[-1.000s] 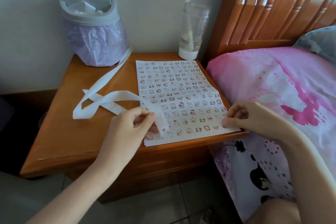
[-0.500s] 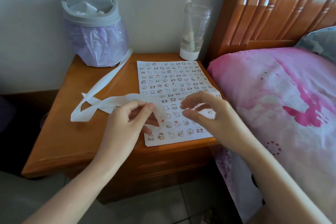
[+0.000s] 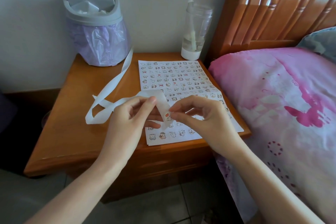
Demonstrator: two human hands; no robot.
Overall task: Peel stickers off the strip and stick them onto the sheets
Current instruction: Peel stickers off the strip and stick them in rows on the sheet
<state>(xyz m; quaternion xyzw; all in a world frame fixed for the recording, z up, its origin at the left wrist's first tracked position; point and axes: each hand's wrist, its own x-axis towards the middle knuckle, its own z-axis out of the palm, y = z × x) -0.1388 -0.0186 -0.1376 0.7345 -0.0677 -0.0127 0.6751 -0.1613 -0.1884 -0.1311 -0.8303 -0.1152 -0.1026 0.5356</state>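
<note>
Strip in left hand, right hand pinching sticker

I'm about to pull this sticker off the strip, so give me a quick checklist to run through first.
1. Left hand grips the strip: ok.
2. Right hand fingers pinch the sticker: ok.
3. Sticker edge lifted off the backing: cannot tell.
4. Sheet lies flat on the nightstand: ok.
5. Bare space at the sheet's near right corner: ok.
</note>
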